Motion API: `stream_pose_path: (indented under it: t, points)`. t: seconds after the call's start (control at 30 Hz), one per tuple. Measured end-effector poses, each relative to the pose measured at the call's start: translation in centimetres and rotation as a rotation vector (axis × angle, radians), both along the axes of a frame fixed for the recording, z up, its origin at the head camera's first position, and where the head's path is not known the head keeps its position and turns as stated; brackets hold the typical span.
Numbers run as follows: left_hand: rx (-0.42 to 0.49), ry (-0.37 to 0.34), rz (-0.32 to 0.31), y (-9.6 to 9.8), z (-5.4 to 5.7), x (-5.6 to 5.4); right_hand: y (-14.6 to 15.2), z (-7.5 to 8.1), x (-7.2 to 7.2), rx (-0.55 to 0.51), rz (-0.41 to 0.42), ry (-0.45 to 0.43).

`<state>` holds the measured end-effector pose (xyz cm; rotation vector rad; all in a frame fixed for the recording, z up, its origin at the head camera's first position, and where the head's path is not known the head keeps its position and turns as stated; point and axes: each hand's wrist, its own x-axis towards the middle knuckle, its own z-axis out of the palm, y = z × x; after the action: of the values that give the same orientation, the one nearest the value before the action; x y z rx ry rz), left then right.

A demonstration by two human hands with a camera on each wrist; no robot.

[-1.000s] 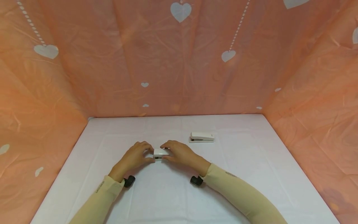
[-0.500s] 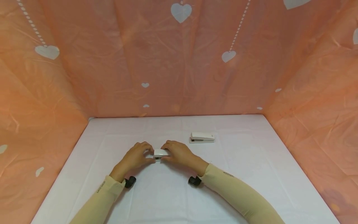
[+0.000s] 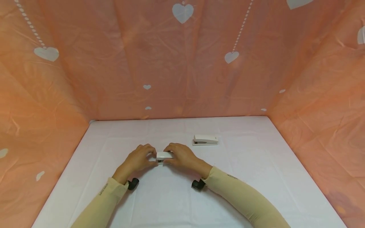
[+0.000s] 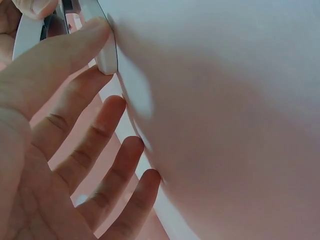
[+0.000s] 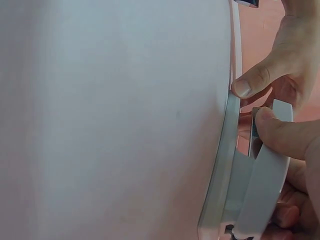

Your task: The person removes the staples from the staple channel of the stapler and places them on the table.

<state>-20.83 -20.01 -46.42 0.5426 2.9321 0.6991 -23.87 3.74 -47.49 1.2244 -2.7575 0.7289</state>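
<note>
A white stapler (image 3: 163,155) sits on the white tabletop between both hands, its jaws apart at the left end. My left hand (image 3: 139,159) pinches the front end of the stapler's base (image 4: 109,59) between thumb and index finger. The other left fingers extend, their tips at the table surface. My right hand (image 3: 183,157) grips the stapler's upper arm (image 5: 270,175), with the thumb (image 5: 270,125) along its near side by the metal magazine. In the head view, the right hand hides the stapler's rear end.
A second white stapler (image 3: 205,139) rests on the white-covered table (image 3: 159,196) behind the right hand. Orange curtains with pale hearts (image 3: 182,69) enclose the back and sides. Black wrist cameras (image 3: 133,184) hang under both wrists.
My right hand has shifted slightly left along the stapler, and its wrist with it. The left hand keeps its pinch at the front end. Both staplers stay in place.
</note>
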Motion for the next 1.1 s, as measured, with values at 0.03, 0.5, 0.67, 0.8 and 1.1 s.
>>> stream_pose_path:
  t: [0.03, 0.5, 0.67, 0.8, 1.1]
  points:
    - [-0.002, -0.002, -0.001, 0.0, 0.0, 0.0, 0.0, 0.0, 0.0, -0.005, 0.000, -0.003]
    - [-0.024, -0.035, -0.006, 0.3, 0.3, -0.2, 1.8, 1.0, 0.1, -0.186, -0.061, -0.201]
    - [-0.021, -0.055, -0.002, 0.3, 0.5, -0.3, 2.6, 1.1, -0.3, -0.203, -0.018, -0.139]
    - [-0.024, -0.067, 0.000, 0.3, 0.5, -0.3, 3.0, 1.1, -0.2, -0.208, -0.021, -0.099]
    - [-0.017, -0.069, 0.017, 0.3, 0.4, -0.2, 4.2, 1.7, 0.3, -0.266, -0.095, -0.165]
